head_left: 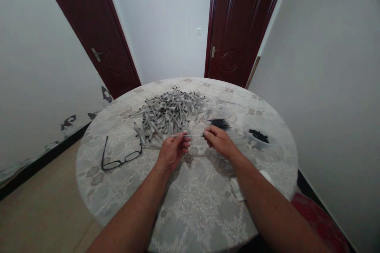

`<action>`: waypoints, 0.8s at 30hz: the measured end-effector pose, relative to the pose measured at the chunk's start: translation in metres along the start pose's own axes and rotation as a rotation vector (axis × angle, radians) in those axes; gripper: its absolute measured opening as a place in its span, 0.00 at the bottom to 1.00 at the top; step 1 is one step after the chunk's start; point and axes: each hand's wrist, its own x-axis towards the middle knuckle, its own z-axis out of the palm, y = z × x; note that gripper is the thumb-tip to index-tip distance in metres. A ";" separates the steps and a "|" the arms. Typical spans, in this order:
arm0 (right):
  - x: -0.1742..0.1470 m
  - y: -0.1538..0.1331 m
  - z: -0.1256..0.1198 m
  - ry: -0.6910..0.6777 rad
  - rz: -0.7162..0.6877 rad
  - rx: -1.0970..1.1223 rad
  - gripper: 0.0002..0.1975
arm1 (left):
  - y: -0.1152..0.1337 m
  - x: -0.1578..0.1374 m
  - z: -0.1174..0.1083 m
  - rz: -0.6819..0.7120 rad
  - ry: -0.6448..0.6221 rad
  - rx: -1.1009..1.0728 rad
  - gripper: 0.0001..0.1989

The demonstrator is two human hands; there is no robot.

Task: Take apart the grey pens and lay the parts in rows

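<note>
A thin clear tube (196, 135), like a pen barrel, stretches level between my two hands above the table. My left hand (175, 148) pinches its left part between thumb and fingers. At the tube's right end, my right hand (218, 140) is closed on it, with a small dark piece at the fingertips. Just beyond my left hand spreads a large pile of similar clear tubes with dark ends (169, 112). Behind my right hand lies a bundle of thin black sticks (219, 123). More clear tubes (242, 140) lie to its right, partly hidden by the hand.
A round table (190, 205) wears a patterned lace-like cloth. Eyeglasses (121, 162) lie at the left. On the right stands a clear bowl (271, 139) with small black pieces (259, 136). A white item (236, 189) sits partly under my right forearm.
</note>
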 end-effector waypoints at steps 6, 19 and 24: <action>0.002 0.001 0.002 -0.045 0.038 -0.004 0.26 | -0.002 0.000 0.000 0.012 -0.020 0.007 0.20; 0.004 0.008 0.003 -0.023 0.044 0.041 0.16 | -0.004 0.003 -0.003 0.050 -0.018 0.042 0.19; 0.004 0.003 0.005 0.003 0.040 0.145 0.10 | -0.004 0.004 -0.003 0.045 0.000 0.027 0.19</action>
